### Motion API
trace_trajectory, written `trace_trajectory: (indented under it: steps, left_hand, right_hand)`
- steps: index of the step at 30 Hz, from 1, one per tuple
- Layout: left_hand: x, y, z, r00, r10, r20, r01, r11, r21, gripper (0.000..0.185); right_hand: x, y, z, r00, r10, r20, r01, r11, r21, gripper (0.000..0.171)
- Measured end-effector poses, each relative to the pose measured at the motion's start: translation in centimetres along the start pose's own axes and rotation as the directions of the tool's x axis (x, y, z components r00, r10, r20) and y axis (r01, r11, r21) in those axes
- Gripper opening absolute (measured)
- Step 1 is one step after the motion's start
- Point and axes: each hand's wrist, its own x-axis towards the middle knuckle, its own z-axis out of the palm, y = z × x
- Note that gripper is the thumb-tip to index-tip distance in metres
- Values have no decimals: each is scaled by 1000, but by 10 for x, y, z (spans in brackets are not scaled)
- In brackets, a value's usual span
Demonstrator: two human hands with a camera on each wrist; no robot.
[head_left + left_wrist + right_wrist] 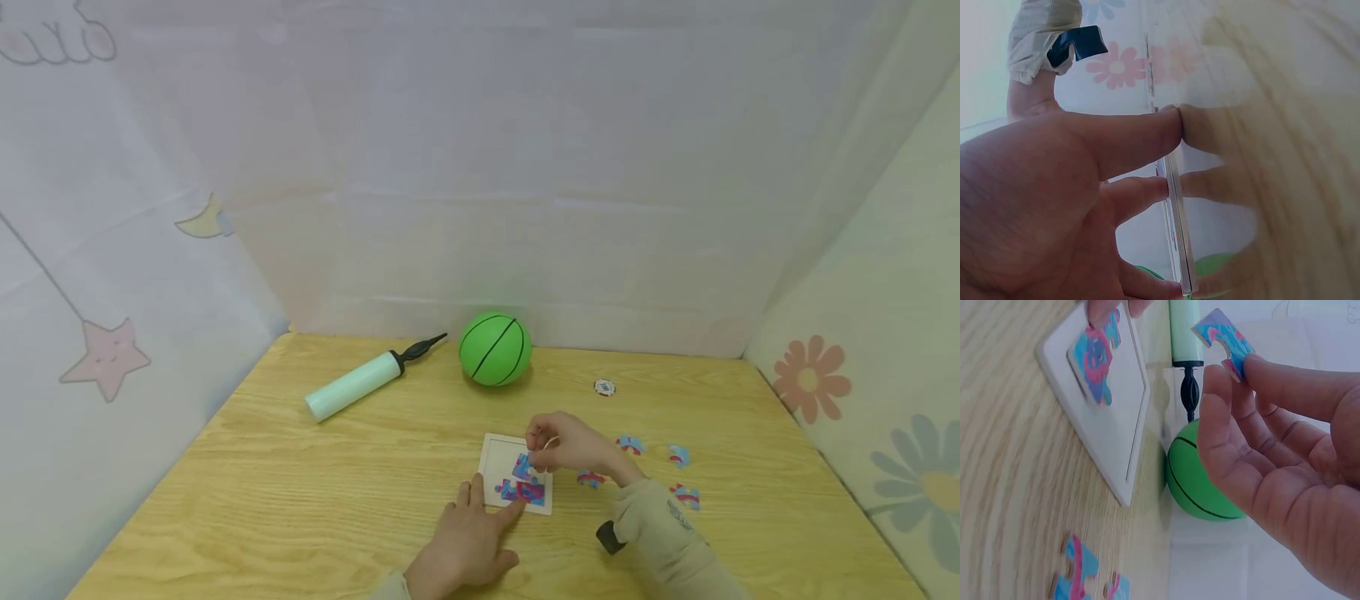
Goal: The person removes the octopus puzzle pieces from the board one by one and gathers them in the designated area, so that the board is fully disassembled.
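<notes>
Puzzle piece (pixel 1222 339), pinched at the fingertips of the right hand (pixel 566 443) above the puzzle tray (pixel 497 454).

Blue, pink and red printing is shown on the piece; it is judged thin, light and stiff, easily dropped, and best taken by its edges between thumb and forefinger, as it is held now. The white tray lies near the middle of the tabletop (pixel 300 500) with several pieces already seated in its near right part. The tray's near left edge is touched by the straight fingers of the left hand (pixel 465 542), nothing being gripped. Loose pieces (pixel 678 475) are scattered to the right. A green ball (pixel 495 348), a pale pump (pixel 360 383) and a small round token (pixel 604 387) are placed farther off.
</notes>
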Motion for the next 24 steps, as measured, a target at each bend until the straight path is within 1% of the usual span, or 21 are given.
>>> trace_trajectory:
  steps: [3,7,11,15,20,22,24]
  left_hand:
    - [0,0,-1,1000,0,-5,0,1000,-10,63]
    - [-1,1,-2,1000,-9,0,9,1000,-16,62]
    - [-1,2,-2,1000,-13,4,13,1000,-14,61]
    - [-1,3,-2,1000,-12,2,12,1000,-9,61]
    - [0,3,-2,1000,-15,4,15,1000,-8,61]
    - [0,2,-2,1000,-16,2,16,1000,-10,62]
    - [0,2,-2,1000,-19,1,19,1000,-15,62]
  right_hand:
    - [-9,4,-3,1000,-5,-18,5,1000,-11,9]
    - [-18,8,-4,1000,-9,-19,9,1000,-16,10]
    - [-25,12,-4,1000,4,-6,-4,1000,30,11]
    - [-34,17,-6,1000,3,-6,-3,999,46,11]
    - [-48,24,-12,1000,-4,-4,4,1000,-7,10]
    - [-53,28,-14,1000,1,9,0,1000,-28,10]
    - [-58,31,-15,1000,6,28,-5,1000,-27,10]
